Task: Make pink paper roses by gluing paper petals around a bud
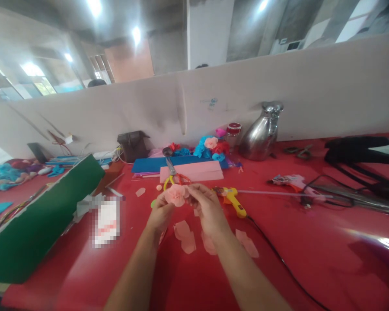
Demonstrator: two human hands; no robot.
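Observation:
A pink paper flower (176, 194) is held up over the red table, between both hands. My left hand (161, 211) is closed on its lower left side. At the flower's right edge, my right hand (207, 205) pinches a petal between thumb and fingers. Cut pink paper petals (185, 237) lie on the table below, some partly hidden by my right arm. Just behind the flower are scissors (170, 166) with yellow and red handles, resting on folded pink paper (201, 171). A yellow hot glue gun (235, 201) lies to the right of my right hand.
A green board (52, 216) stands at the left. Behind are blue paper (145, 165), finished paper flowers (210, 147), a lidded jar (234, 131) and a metal jug (262, 131). A second, pink glue gun (293, 182) and black straps (353, 160) lie right. The yellow gun's cord (278, 255) runs toward the front.

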